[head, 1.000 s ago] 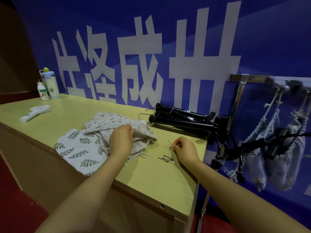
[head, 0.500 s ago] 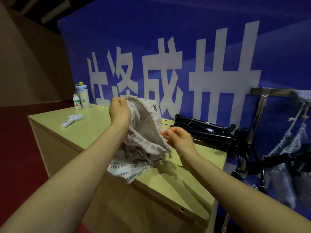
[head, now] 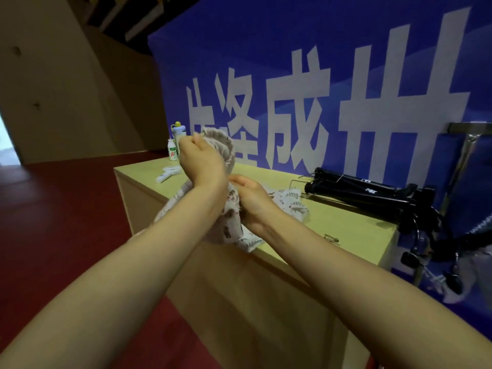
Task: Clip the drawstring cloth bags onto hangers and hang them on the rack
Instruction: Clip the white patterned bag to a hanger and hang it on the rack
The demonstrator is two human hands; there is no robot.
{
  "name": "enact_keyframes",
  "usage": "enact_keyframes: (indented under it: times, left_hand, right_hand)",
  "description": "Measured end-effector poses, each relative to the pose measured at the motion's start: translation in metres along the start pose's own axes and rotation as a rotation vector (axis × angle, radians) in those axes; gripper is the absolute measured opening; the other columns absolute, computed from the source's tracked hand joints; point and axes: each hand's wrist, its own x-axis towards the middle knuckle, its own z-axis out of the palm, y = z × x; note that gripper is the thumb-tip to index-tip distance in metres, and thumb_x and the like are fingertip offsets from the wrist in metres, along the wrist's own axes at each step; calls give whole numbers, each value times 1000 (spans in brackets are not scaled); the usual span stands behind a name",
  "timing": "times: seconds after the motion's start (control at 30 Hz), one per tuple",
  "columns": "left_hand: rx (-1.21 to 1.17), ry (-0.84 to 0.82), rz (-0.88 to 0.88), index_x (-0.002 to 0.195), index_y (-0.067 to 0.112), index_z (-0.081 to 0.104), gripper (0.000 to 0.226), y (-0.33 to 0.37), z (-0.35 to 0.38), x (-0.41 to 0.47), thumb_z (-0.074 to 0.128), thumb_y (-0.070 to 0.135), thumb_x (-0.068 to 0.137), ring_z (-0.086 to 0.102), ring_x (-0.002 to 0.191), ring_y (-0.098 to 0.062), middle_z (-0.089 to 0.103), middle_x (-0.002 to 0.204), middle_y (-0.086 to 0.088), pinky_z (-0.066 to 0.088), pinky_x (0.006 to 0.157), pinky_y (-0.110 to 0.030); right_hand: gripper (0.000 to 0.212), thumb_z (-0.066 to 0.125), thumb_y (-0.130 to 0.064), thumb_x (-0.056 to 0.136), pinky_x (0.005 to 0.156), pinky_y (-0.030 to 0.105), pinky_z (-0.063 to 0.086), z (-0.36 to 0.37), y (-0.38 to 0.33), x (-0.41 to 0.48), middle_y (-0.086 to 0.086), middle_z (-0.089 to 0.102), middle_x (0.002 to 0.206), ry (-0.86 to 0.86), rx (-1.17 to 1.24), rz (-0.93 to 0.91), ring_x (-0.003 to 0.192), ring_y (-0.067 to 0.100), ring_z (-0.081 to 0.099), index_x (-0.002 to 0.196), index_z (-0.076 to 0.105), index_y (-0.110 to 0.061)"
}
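The left hand (head: 202, 161) grips the bag (head: 226, 147) by its gathered rim, raised above the table (head: 346, 223), while the right hand (head: 253, 201) grips the cloth lower down.

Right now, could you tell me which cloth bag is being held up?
The brown-printed bag, gripped by the left hand and right hand; the leaf-print bag lies on the table.

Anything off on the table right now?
Minor only: a corner of the leaf-print bag droops over the front edge of the table, and a small metal clip lies loose near that edge, where it could be knocked off. Nothing spilled or damaged shows.
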Motion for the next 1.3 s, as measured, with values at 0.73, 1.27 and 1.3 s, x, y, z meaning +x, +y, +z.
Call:
enact_keyframes:
  times: [0.73,1.27,1.3]
  left_hand:
    - [359,-541,85,84,9,47,21,-64,-12,-1,48,27,96,39,57,-13,49,68,-2,29,50,-27]
    - [255,-463,-38,77,11,42,26,-85,44,-9,41,25,99,34,57,-19,39,63,-4,27,52,-29]
    - [236,-455,-74,80,10,43,24,-90,49,-11,40,25,99,35,57,-19,39,64,-4,28,53,-29]
  right_hand:
    - [15,56,-10,89,76,36,53,-45,27,-11,7,70,86,-111,-1187,-17,75,20,62,84,70,-10]
    - [22,49,-19,95,77,37,55,-91,16,-4,5,73,87,179,-1176,-217,76,20,68,93,70,-12]
    - [22,49,-20,96,77,39,56,-104,13,-2,4,73,88,256,-1151,-237,76,19,68,95,70,-12]
